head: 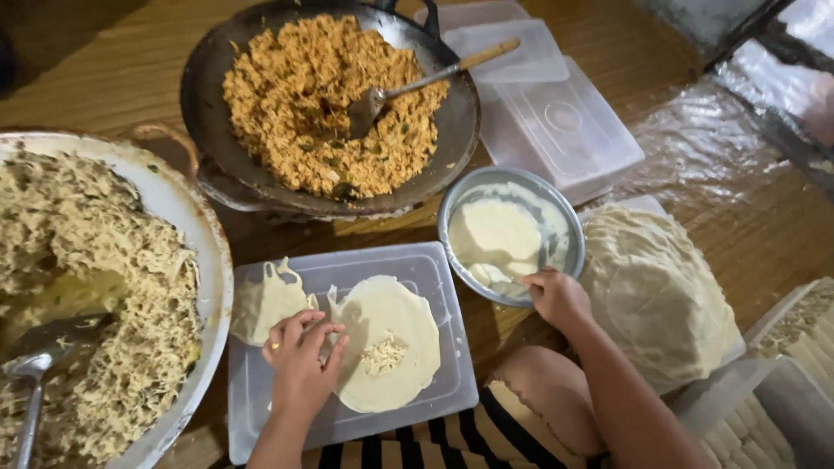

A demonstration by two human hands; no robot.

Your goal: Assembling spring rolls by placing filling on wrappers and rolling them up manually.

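Our left hand point(300, 360) rests at about seven o'clock in the view, its fingers curled and pinching the left edge of the round wrapper point(388, 343) that lies flat on the clear plastic lid point(261, 408). A small heap of shredded filling point(383, 354) sits near the wrapper's middle. Our right hand point(558, 297) is at about four o'clock, fingertips dipped over the rim of the metal bowl point(565, 213) of white paste point(495, 233); we cannot tell whether those fingers are closed on anything, since the tips are hidden by the rim.

We judge the main risk to be the wrapper tearing: it looks thin, and a one-handed pinch while the other hand is busy could stretch the edge. A second torn-looking sheet point(265, 300) just beside it at ten o'clock of the lid hints how easily that happens. Too much paste on our fingers could drip on the lid and make the wrapper stick or go soggy. The bowl stands near the lid's upper right corner, so a careless pull could tip it.

The stack of wrappers point(656, 291) lies at three o'clock, uncovered, and may dry out. The wok point(213, 78) of orange filling with its spoon point(408, 87) stands at twelve o'clock, and the white basin point(204, 234) of pale shreds at nine o'clock, close enough for a sleeve to brush
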